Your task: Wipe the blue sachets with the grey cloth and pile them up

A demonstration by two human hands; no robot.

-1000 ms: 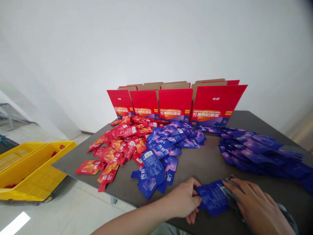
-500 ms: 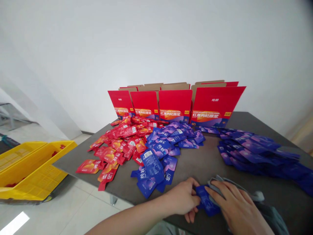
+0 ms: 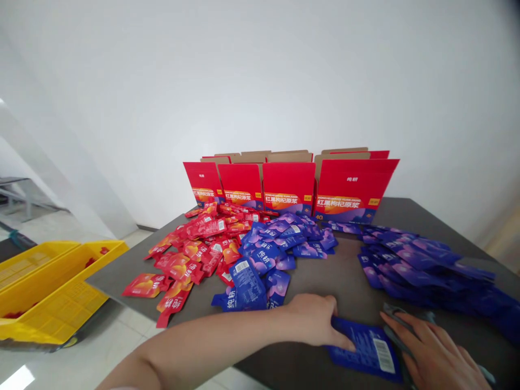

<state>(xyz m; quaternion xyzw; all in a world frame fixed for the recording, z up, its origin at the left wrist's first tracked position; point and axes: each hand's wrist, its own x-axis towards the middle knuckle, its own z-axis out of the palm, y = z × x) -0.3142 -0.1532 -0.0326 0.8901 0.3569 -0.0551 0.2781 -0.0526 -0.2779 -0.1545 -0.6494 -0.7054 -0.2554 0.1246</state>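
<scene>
A dark blue pouch (image 3: 361, 349) with a white barcode label lies at the table's near edge. My left hand (image 3: 319, 320) grips it by its left end, thumb on top. Just right of the pouch, my right hand (image 3: 436, 349) has a crumpled grey cloth (image 3: 392, 311) under and between its fingers, pressed down by the pouch's right end. Whether the right fingertips touch the pouch, I cannot tell. Beyond my left forearm lies a loose heap of blue pouches (image 3: 264, 257), several of them overlapping. Further left spreads a heap of red pouches (image 3: 197, 249).
Red printed cartons (image 3: 288, 187) with raised flaps stand in a row at the back, near the white wall. Stacked blue pouches (image 3: 418, 260) fan out along the right side of the dark table (image 3: 341, 279). A yellow crate (image 3: 73, 303) sits beyond the left edge.
My left hand now holds the pouch flatter, with more of it and its barcode showing. My right hand and the cloth have moved right, away from the left hand. The view has shifted slightly.
</scene>
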